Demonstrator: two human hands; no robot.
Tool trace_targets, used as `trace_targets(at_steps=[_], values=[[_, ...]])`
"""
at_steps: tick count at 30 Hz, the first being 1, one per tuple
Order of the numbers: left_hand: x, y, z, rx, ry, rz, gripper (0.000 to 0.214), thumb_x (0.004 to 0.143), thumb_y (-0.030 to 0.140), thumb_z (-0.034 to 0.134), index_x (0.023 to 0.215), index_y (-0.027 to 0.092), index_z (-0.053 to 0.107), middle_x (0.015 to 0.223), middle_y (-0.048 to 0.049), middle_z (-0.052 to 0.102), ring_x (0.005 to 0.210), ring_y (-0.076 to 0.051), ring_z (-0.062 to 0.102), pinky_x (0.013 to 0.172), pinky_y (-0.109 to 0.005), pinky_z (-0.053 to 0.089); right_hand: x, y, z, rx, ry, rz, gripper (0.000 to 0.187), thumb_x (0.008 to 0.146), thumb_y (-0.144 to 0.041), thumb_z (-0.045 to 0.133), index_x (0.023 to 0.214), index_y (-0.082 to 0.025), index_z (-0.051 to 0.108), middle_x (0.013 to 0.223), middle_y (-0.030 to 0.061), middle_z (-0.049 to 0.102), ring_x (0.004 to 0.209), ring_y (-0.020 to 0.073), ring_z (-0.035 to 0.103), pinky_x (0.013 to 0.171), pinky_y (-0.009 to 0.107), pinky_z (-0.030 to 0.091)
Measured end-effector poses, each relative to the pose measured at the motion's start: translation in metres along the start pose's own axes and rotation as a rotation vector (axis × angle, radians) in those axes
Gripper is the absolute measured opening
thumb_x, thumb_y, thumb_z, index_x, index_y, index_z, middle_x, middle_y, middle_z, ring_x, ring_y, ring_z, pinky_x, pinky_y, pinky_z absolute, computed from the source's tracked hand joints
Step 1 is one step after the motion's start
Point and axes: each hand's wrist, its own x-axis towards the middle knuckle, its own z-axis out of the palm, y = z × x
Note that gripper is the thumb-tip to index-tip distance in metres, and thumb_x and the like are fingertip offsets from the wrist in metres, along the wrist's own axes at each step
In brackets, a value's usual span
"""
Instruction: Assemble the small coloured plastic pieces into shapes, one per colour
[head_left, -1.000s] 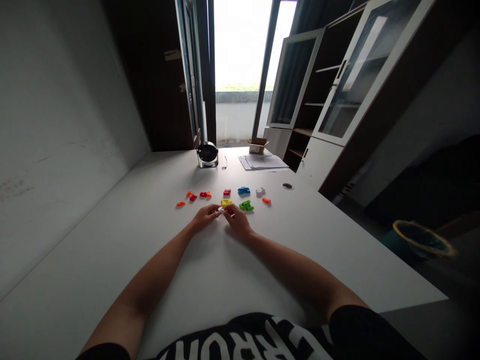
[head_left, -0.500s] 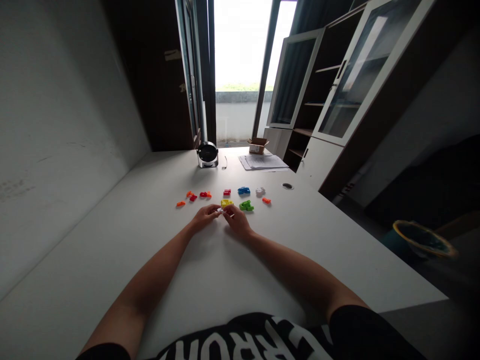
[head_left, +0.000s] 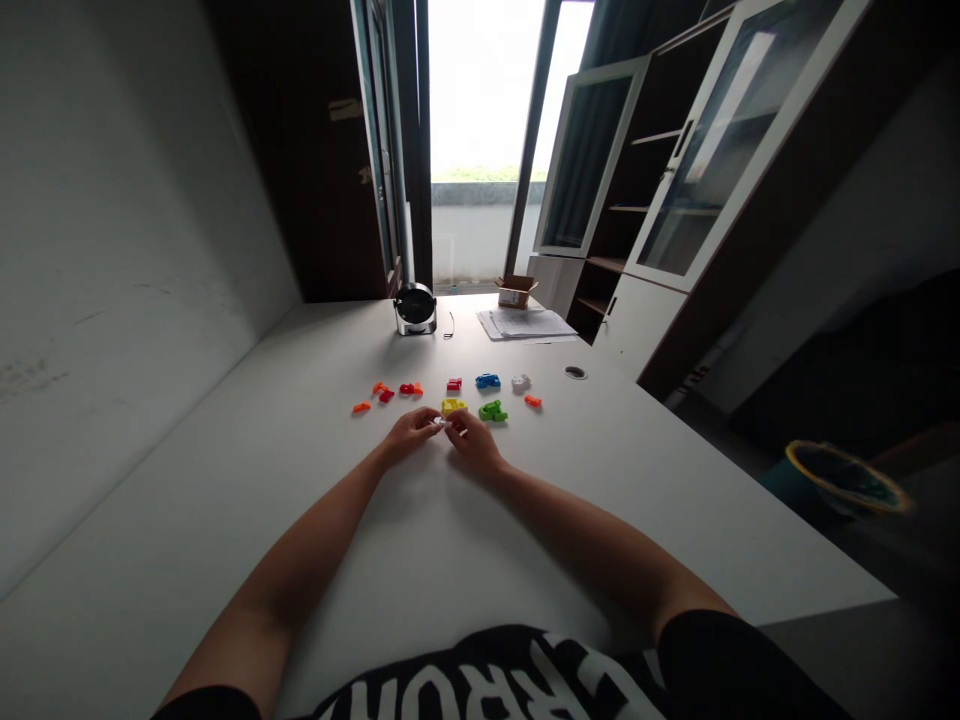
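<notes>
Left hand [head_left: 409, 433] and right hand [head_left: 474, 442] meet at frame centre, fingers [head_left: 429, 421] closed narrow, both pinching a small white plastic piece [head_left: 442, 422]. Just above lie a yellow plastic piece [head_left: 453, 406] and a green plastic piece [head_left: 493, 411], on a white table [head_left: 300, 470]. About 8 more coloured plastic pieces [head_left: 487, 381] form a loose row beyond.
</notes>
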Motion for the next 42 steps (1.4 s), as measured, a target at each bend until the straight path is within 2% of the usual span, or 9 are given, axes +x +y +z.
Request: trace_targets(at_steps=[6,18,30,42], values=[[-0.0011,0.0040,0.0001,0.014,-0.010,-0.003,0.041,0.085,0.046,0.069,0.111,0.015,0.068,0.091,-0.0058,0.068,0.081,-0.017,0.061,0.070,-0.027,0.045,0.0002,0.0004,0.0006,-0.013,-0.010,-0.025,0.014,0.092,-0.031,0.059,0.102,-0.023,0.065,0.095,0.0042,0.067,0.079,0.0172,0.062,0.068,0.029,0.051],[-0.0013,0.0059,0.0010,0.011,-0.003,-0.004,0.040,0.084,0.046,0.070,0.108,0.014,0.069,0.091,-0.0060,0.069,0.082,-0.018,0.062,0.072,-0.028,0.046,0.0000,-0.0033,-0.0015,-0.022,-0.005,0.000,0.012,0.091,-0.033,0.060,0.095,-0.022,0.062,0.093,0.0044,0.066,0.079,0.0180,0.061,0.069,0.031,0.051],[-0.0005,0.0072,-0.0006,-0.055,-0.030,-0.005,0.039,0.085,0.044,0.070,0.110,0.014,0.066,0.096,-0.0068,0.069,0.087,-0.018,0.063,0.078,-0.029,0.048,0.0003,-0.0024,-0.0021,-0.052,-0.011,0.039,0.019,0.092,-0.039,0.062,0.094,-0.020,0.065,0.090,0.0040,0.066,0.075,0.0165,0.060,0.067,0.029,0.048],[-0.0006,0.0075,0.0009,-0.087,-0.015,-0.011,0.044,0.083,0.044,0.072,0.115,0.015,0.065,0.096,-0.0072,0.069,0.086,-0.018,0.064,0.077,-0.030,0.049,-0.0001,-0.0057,-0.0034,-0.084,-0.020,0.033,0.025,0.092,-0.046,0.061,0.090,-0.021,0.066,0.077,0.0015,0.066,0.065,0.0159,0.056,0.060,0.028,0.044]])
